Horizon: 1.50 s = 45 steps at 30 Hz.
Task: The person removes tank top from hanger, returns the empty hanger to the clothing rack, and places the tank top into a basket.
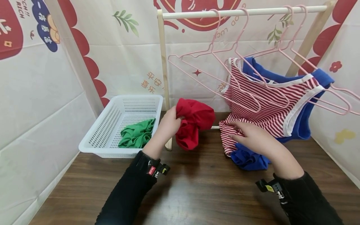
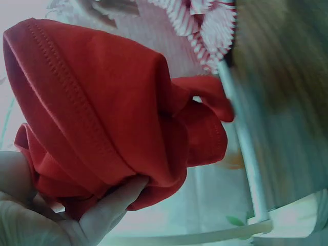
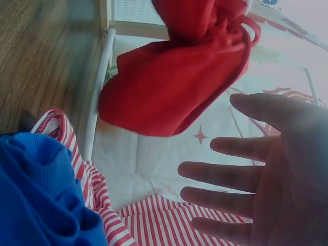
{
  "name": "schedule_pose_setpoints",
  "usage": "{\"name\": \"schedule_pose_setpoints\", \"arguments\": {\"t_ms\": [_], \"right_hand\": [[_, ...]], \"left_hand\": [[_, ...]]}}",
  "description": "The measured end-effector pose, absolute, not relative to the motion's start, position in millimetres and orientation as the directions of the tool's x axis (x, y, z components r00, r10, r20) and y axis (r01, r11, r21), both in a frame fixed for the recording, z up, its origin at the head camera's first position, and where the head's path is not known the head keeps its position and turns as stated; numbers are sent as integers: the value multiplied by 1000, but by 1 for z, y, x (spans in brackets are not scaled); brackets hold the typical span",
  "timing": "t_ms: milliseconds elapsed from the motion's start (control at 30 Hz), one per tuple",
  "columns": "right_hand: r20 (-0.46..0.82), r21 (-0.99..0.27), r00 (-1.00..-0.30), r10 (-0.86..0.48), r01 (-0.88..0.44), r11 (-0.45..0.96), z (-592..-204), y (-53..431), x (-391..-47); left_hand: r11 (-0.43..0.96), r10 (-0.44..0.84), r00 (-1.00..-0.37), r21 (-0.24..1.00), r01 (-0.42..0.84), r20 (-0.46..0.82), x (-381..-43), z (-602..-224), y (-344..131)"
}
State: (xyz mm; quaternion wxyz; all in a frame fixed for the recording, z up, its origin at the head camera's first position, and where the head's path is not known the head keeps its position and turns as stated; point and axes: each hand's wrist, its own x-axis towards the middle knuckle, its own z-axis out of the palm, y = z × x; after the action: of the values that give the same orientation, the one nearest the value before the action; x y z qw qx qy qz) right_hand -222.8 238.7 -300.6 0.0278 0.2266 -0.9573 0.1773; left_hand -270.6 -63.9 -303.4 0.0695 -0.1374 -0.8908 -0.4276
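My left hand [image 1: 169,122] grips a bunched red garment [image 1: 194,120] by its left side, in front of the rack's left post. In the left wrist view the thumb lies over the red cloth [image 2: 97,102], which shows a stitched hem. My right hand [image 1: 254,137] is in front of the hanging striped garment, holding nothing. Its fingers [image 3: 220,177] are spread and straight in the right wrist view, apart from the red cloth. A red-and-white striped garment [image 1: 253,90] and a blue one [image 1: 305,117] hang on pink hangers at the right.
A white basket [image 1: 95,132] at the left holds a green garment [image 1: 137,134]. Pink hangers [image 1: 197,51] without clothes hang from the rack's rail [image 1: 185,15]. Blue cloth [image 1: 248,157] lies bunched on the brown table [image 1: 197,193] below the striped garment. Printed cloth walls surround the table.
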Motion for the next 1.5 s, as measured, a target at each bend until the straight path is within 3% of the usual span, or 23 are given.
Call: {"name": "schedule_pose_setpoints", "arguments": {"t_ms": [233,700,1133,1367,1500], "right_hand": [[148,-329,-894,-422,-447,832,-298,237,-218],[162,-297,-891,-425,-455,840,-293,230,-206],[154,-259,-882,-446,-471,843,-300,223,-207],[167,-222,-867,-470,-497,839,-301,220,-207],[170,-215,-866,-471,-499,840,-303,220,-207]], "left_hand": [[453,135,-950,835,311,281,-254,-288,-85],[243,16,-972,942,230,233,-221,-260,-130],[114,-68,-952,950,290,298,-194,-248,-185],[-143,-138,-937,930,340,321,-194,-254,-223],[-199,-190,-926,911,361,326,-191,-253,-239]]}}
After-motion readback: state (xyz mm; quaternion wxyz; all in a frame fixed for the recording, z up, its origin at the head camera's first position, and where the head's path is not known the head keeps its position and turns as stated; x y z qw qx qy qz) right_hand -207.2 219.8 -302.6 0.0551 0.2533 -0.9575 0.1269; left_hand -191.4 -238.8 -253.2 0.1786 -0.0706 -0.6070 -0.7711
